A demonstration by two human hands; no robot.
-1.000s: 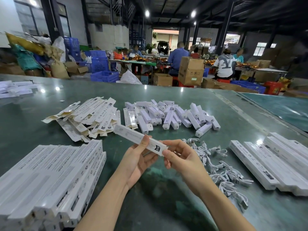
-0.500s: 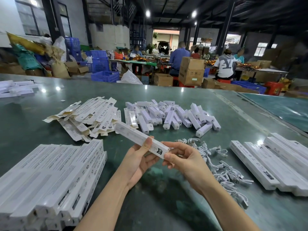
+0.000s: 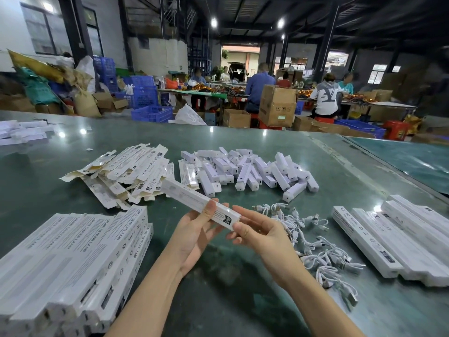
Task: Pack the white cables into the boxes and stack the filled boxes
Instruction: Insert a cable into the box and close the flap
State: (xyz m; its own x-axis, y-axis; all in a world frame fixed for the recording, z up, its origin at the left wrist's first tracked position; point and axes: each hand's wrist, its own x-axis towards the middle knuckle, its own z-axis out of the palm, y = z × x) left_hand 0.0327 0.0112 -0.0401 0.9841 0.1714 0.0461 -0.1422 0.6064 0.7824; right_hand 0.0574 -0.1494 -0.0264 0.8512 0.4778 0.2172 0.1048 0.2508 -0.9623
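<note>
A long white box (image 3: 192, 198) is held over the green table (image 3: 243, 276), slanting from upper left to lower right. My left hand (image 3: 194, 235) cradles it from below with the thumb on top. My right hand (image 3: 262, 235) pinches its near end, where a black label shows. A heap of coiled white cables (image 3: 313, 244) lies just right of my right hand. A stack of filled white boxes (image 3: 65, 271) sits at the lower left. More long boxes (image 3: 398, 237) lie in a row at the right.
Flat unfolded box sleeves (image 3: 128, 173) are piled behind the hands on the left, and several short white lamp units (image 3: 252, 171) are heaped in the middle. A few more boxes (image 3: 21, 132) lie at the far left. Workers, cartons and blue crates fill the background.
The box and both hands have shifted slightly; the left thumb now lies further over the box top. The piles on the table are unchanged.
</note>
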